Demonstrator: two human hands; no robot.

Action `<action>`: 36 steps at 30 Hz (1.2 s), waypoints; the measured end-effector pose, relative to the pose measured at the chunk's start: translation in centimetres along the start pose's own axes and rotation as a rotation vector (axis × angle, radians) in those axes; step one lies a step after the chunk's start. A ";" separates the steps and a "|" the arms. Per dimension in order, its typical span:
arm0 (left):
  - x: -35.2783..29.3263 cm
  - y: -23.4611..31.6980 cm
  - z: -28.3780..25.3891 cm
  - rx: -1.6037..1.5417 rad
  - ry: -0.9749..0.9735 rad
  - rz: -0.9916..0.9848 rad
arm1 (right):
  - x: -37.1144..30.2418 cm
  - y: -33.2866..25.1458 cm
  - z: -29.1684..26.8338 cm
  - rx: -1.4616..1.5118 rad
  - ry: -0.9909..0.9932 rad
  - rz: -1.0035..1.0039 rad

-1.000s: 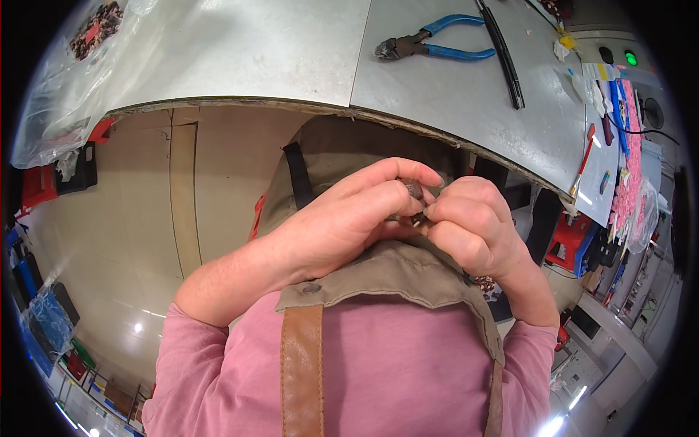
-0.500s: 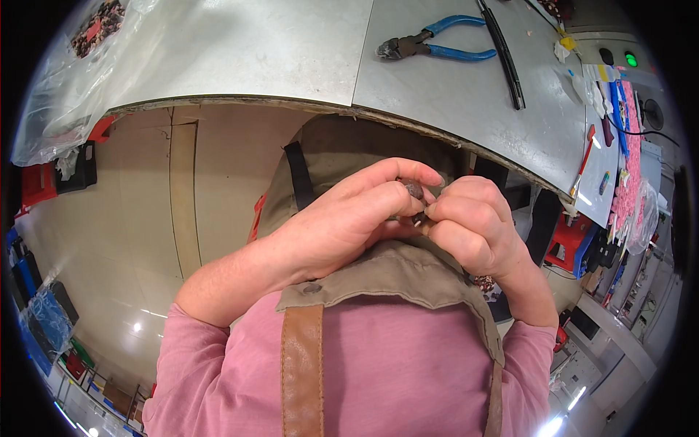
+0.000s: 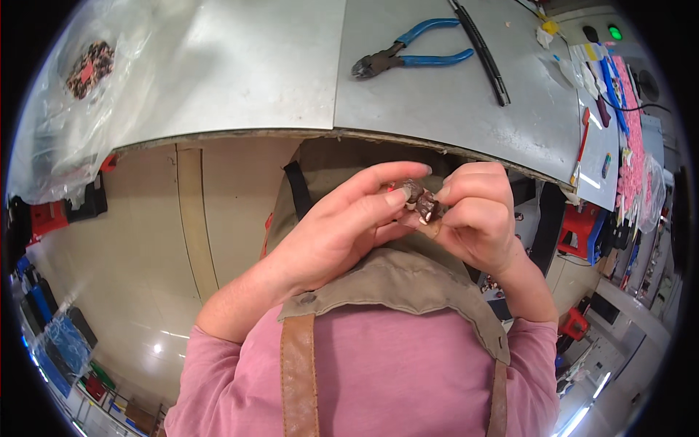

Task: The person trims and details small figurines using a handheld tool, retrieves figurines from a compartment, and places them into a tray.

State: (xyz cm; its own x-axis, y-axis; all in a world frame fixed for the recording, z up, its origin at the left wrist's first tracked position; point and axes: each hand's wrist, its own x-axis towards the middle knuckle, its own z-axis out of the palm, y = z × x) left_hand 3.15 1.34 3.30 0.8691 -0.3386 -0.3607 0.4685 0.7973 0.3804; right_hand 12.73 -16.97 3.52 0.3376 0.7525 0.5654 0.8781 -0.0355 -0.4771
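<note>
A small dark brown moulded piece [image 3: 427,207] with pale spots is held between my hands, above the apron [image 3: 393,273] and just below the table edge. My left hand [image 3: 348,217] grips it from the left between thumb and fingers, the index finger arching over its far side. From the right, the curled fingers of my right hand [image 3: 479,211] pinch its other side. Fingers cover parts of the piece, so its full shape is hidden. A trace of red shows beside it, near my left fingertips.
On the grey table [image 3: 240,80] lie blue-handled cutting pliers [image 3: 415,51] and a thin black rod-like tool [image 3: 482,52]. A clear plastic bag [image 3: 54,138] holds many small brown and pink pieces [image 3: 90,70] at left. At right are a red-handled brush [image 3: 583,138] and a red stool [image 3: 579,229].
The piece has turned and more of its dark surface shows between my fingers. My right hand has shifted slightly. The view has tilted, so the table sits lower and the pliers further left.
</note>
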 end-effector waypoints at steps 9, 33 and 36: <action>-1.6 -2.4 0.1 0.221 0.048 0.156 | -2.9 -2.5 1.6 0.079 0.146 0.221; 0.1 -3.6 -1.5 -0.023 -0.017 -0.075 | -3.3 -3.0 3.3 0.215 0.218 0.397; 0.2 -3.7 -1.6 -0.014 -0.031 -0.075 | -3.4 -2.9 3.5 0.179 0.225 0.404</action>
State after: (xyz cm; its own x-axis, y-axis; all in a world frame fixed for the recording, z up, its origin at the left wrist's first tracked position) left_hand 1.32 -0.86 0.51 0.8360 -0.4130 -0.3613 0.5307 0.7759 0.3412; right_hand 7.85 -17.11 0.70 0.7211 0.5408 0.4331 0.5965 -0.1665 -0.7852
